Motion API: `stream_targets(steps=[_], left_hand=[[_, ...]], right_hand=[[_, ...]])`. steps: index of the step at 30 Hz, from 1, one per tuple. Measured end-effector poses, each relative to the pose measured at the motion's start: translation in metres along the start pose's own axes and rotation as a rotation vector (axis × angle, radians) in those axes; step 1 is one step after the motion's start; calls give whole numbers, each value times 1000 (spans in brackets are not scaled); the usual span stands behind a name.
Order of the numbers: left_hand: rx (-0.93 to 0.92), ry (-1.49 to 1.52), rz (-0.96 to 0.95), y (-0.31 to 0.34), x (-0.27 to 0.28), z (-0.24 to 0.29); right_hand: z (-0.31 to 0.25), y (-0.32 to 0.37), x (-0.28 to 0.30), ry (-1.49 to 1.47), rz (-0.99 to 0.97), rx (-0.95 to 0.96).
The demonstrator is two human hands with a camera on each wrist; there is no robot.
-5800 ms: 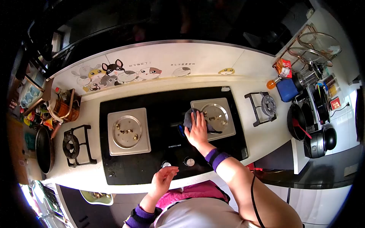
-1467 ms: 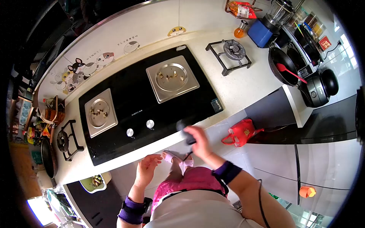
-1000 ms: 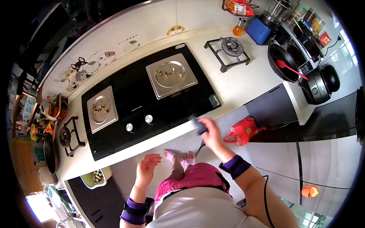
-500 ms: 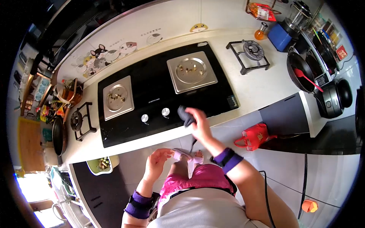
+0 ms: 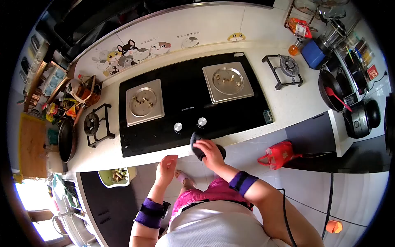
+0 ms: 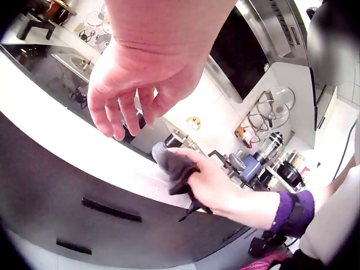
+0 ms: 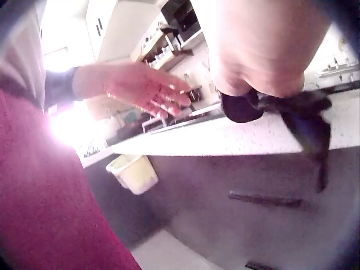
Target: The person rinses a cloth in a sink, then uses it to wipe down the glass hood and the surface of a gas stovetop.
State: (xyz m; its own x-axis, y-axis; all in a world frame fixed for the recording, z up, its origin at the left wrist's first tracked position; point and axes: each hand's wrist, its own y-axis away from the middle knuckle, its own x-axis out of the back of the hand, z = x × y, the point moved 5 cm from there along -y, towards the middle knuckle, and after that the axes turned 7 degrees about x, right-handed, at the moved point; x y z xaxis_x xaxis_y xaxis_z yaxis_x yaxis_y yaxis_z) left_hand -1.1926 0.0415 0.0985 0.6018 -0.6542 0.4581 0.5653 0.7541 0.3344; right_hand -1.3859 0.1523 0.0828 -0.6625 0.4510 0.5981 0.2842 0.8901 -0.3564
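Observation:
My right hand (image 5: 212, 156) grips a dark grey cloth (image 5: 196, 145) over the front edge of the counter. In the left wrist view, the cloth (image 6: 179, 170) bunches in that hand with a loose end hanging down. My left hand (image 5: 165, 169) is held in the air before the counter, holding nothing, its fingers loosely bent in the left wrist view. Behind both hands lies the black glass cooktop (image 5: 185, 90), with two silver knobs near its front. Its left steel plate (image 5: 158, 118) and right steel plate (image 5: 213, 94) carry small burner parts.
Pan supports with burner heads sit either side, one left (image 5: 108, 123), one right (image 5: 290, 66). A black frying pan (image 5: 67, 140) stands far left; a wok (image 5: 329, 88) with a red spatula is right. A bin (image 5: 131, 176) hangs off the cabinet front. A red bag (image 5: 280, 154) is below.
The right hand pressed the cloth beside the right steel plate, then drew back to the counter's front edge, still holding it. The head view swung right, then back left. My left hand stays free.

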Motion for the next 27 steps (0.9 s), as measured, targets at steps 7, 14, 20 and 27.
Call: stream_targets(steps=[7,14,20,27], left_hand=[[-13,46,-106,-18,32,-31],[-80,60,-267,-32,55,-40],[-122,35,-390,-47,80,-46],[-50,99,-479,-58,96,-50]], right_hand=[[8,-91,38,131,157,-27],[-7,-43,19,343,0,-73],[-23,-82,40,379,221,-117],[-13,-79,3,573,151,-231]])
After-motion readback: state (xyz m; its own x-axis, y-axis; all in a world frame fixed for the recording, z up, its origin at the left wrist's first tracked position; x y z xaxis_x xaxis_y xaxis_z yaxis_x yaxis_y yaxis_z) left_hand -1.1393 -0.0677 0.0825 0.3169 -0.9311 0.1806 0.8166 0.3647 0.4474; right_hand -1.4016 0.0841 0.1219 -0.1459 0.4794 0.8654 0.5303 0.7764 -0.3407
